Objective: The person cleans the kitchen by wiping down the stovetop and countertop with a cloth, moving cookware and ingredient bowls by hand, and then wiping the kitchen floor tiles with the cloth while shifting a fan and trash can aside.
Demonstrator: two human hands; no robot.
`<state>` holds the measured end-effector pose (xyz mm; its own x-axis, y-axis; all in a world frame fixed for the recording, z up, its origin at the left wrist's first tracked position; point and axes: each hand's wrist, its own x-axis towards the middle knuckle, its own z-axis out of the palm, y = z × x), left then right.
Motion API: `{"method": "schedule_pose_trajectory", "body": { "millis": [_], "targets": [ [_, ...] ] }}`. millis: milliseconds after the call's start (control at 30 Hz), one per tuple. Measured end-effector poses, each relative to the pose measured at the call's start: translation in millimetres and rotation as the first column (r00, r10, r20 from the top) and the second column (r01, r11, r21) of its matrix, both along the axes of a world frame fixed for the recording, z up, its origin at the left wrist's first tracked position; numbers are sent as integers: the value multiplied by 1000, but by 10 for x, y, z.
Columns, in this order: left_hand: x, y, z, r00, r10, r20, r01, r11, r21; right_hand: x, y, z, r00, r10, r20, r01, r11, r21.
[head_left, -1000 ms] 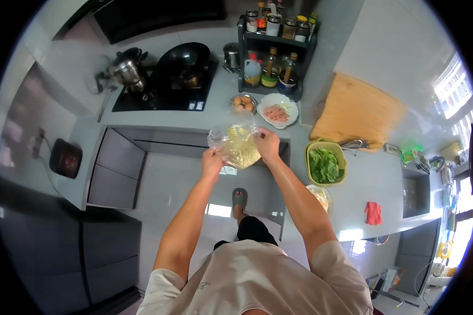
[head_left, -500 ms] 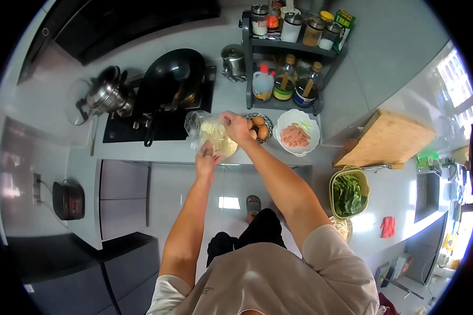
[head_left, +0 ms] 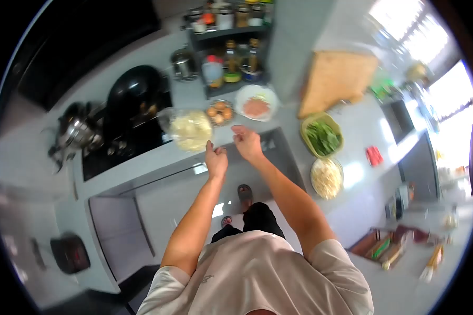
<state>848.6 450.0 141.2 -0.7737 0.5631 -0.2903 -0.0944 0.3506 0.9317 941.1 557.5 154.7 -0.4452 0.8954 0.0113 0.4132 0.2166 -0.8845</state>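
Observation:
A clear plastic bag of pale noodle-like food (head_left: 191, 130) lies on the counter beside the stove. My left hand (head_left: 216, 159) is just right of the bag, fingers partly curled, with nothing visible in it. Over the counter's front edge, my right hand (head_left: 246, 142) is empty too, its fingers loosely bent and apart. Behind the hands stand a bowl of brown eggs (head_left: 219, 112) and a white plate (head_left: 256, 103) with pink sliced meat and something pale green.
A black wok (head_left: 134, 100) and steel pot (head_left: 79, 131) stand at the stove. Toward the right are a basket of leafy greens (head_left: 322, 136), a bowl of pale shreds (head_left: 327, 178), a wooden board (head_left: 339, 81) and a red cloth (head_left: 374, 156). Behind stands a bottle rack (head_left: 231, 34).
The bag, earlier held up in both hands, now rests on the counter. Both hands have let go and moved right of it. The view has shifted and turned.

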Motion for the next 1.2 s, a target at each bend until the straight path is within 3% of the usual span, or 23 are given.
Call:
{"method": "schedule_pose_trajectory", "body": {
  "millis": [100, 167, 333, 567, 700, 900, 1000, 1200],
  "targets": [
    [650, 93, 117, 976, -214, 33, 212, 975, 72, 815, -259, -93, 977, -100, -188, 116, 990, 75],
    [1108, 225, -4, 929, -365, 59, 356, 926, 122, 1407, -405, 61, 959, -235, -161, 243, 969, 33],
    [2412, 374, 241, 751, -658, -53, 652, 726, 218, 2923, -588, 184, 815, -563, -141, 577, 811, 95],
    [4129, 624, 136, 575, -818, -9, 793, 555, 250, 4855, -569, -16, 661, -750, -5, 744, 655, 132],
    [5047, 999, -165, 587, -808, -46, 805, 577, 140, 5840, -77, -177, 727, -682, 82, 680, 731, 58],
    [5977, 1722, -614, 634, -772, -46, 772, 635, -32, 7073, 1314, -648, 855, -450, 255, 349, 866, 357],
    [6140, 1939, -845, 680, -728, -92, 718, 686, -120, 7454, 2042, -818, 764, -474, 438, 182, 809, 558],
    [6186, 2259, -965, 747, -623, -231, 596, 782, -181, 7437, 2495, -1043, 738, -285, 612, 62, 931, 359]
  ]
}}
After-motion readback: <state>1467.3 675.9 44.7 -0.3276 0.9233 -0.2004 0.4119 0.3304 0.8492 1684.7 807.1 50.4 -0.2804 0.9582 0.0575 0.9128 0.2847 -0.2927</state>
